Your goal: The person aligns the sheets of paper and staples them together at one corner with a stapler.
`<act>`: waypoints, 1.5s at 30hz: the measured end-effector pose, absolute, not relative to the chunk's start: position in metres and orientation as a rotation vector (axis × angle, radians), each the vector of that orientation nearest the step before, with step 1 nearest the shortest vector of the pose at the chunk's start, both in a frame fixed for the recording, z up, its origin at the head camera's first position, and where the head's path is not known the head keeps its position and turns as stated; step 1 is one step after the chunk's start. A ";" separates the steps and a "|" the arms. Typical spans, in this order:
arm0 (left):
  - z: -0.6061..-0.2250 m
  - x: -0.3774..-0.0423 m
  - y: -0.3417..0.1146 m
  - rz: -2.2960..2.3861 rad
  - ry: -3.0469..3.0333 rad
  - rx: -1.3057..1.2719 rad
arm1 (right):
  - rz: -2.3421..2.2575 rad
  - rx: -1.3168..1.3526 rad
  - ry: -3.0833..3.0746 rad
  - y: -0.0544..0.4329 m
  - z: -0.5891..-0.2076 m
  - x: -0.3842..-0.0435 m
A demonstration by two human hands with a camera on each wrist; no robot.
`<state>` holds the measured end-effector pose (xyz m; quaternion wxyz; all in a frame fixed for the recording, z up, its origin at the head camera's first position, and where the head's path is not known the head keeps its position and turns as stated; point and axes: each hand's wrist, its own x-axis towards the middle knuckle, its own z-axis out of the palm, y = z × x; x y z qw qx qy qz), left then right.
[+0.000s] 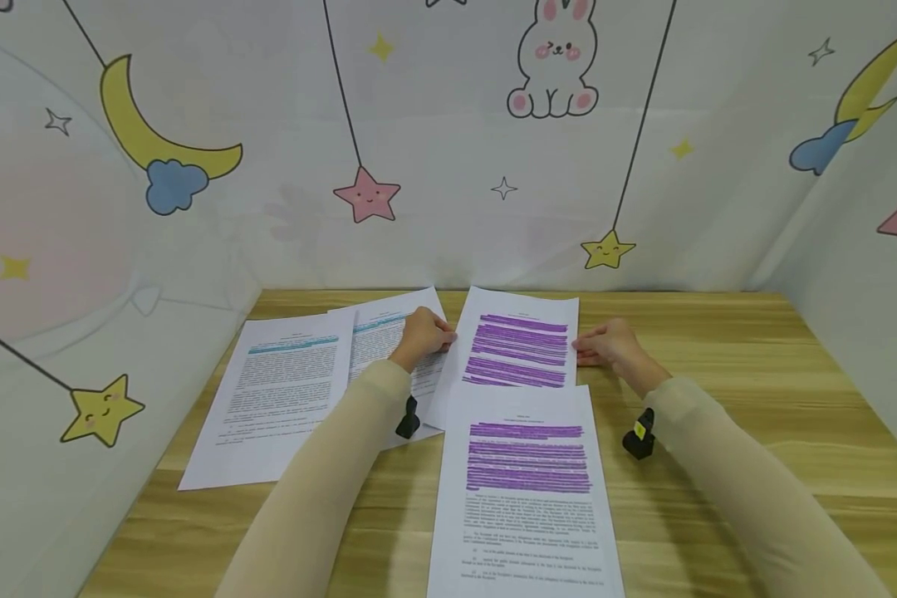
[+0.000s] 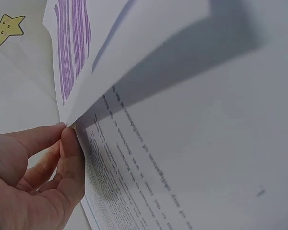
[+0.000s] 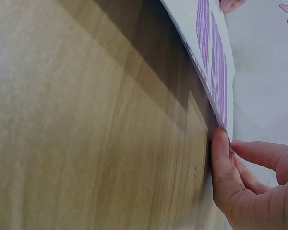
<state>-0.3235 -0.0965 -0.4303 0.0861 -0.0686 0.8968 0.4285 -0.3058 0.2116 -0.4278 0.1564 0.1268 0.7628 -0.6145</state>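
Between the two hands is a printed sheet with purple highlighting [image 1: 519, 336], its lower part covered by another sheet. My left hand [image 1: 423, 334] pinches its left edge between thumb and fingers, which the left wrist view shows close up. The right edge is pinched by my right hand [image 1: 611, 347]; in the right wrist view that edge stands slightly off the wood. Nearer to me lies a second purple-highlighted sheet [image 1: 526, 531], with plain text below the marked lines. Beneath my left hand and forearm is a sheet with blue highlighting [image 1: 377, 349].
Another blue-highlighted sheet [image 1: 276, 399] lies at the far left, overlapping its neighbour. The wooden table [image 1: 755, 399] meets a patterned fabric wall [image 1: 448, 241] at the back. A black wrist device [image 1: 639, 433] hangs under the right sleeve, another [image 1: 409, 419] under the left.
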 end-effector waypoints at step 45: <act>-0.414 -0.320 -0.096 1.515 2.632 -0.121 | -1.823 0.254 2.230 0.210 -0.405 -0.310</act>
